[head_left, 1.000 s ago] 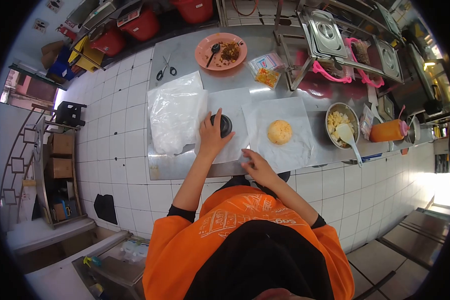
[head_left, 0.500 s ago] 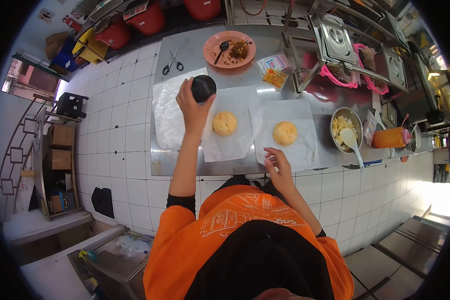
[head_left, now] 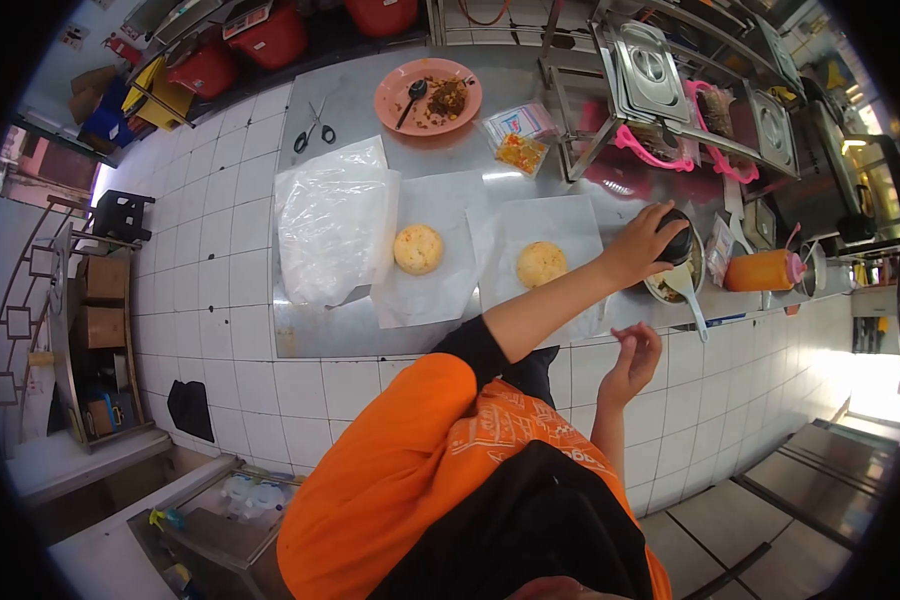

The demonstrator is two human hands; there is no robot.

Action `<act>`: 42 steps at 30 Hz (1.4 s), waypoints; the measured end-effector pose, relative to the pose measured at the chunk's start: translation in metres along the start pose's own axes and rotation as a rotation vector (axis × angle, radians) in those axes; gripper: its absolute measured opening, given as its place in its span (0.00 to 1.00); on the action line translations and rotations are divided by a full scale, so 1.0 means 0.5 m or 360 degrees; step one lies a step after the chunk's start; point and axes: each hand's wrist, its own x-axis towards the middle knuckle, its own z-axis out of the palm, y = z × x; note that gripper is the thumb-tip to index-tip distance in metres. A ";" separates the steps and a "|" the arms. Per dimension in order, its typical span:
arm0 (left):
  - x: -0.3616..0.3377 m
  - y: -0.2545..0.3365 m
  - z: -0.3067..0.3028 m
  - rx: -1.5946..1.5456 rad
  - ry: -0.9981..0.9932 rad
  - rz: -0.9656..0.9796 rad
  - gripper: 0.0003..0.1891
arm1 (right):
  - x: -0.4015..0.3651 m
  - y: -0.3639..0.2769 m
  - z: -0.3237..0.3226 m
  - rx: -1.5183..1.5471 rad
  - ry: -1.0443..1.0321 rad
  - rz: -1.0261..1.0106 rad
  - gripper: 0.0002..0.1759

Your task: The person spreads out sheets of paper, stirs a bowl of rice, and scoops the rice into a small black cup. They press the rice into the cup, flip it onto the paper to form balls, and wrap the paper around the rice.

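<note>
My left hand [head_left: 638,248] reaches across to the right, its fingers wrapped round a small black bowl [head_left: 676,236]. That bowl is over the metal mixing bowl [head_left: 698,262], which holds pale yellow and white food and a white rice paddle [head_left: 688,288]. Just off the table's front edge, my right hand [head_left: 632,368] is empty, with fingers loosely bent and apart. Two round yellow mounds, which look like moulded rice, rest on white paper sheets: a left mound [head_left: 418,249] and a right mound [head_left: 541,265], the latter beside my left forearm.
A stack of clear plastic sheets [head_left: 335,225] covers the table's left end, near scissors [head_left: 315,133]. Behind are a pink plate [head_left: 394,112] of dark food with a spoon, and a sachet [head_left: 521,153]. An orange bottle [head_left: 760,272] lies right; a metal rack [head_left: 582,150] stands behind.
My left hand has carried the black bowl from above the plastic sheets at left to the metal bowl at right. My right hand has moved right and back off the table.
</note>
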 end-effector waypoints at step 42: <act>-0.441 0.004 -0.316 0.1331 -0.0177 -0.1191 0.14 | 0.016 0.165 0.062 -0.1688 -0.0516 0.0368 0.14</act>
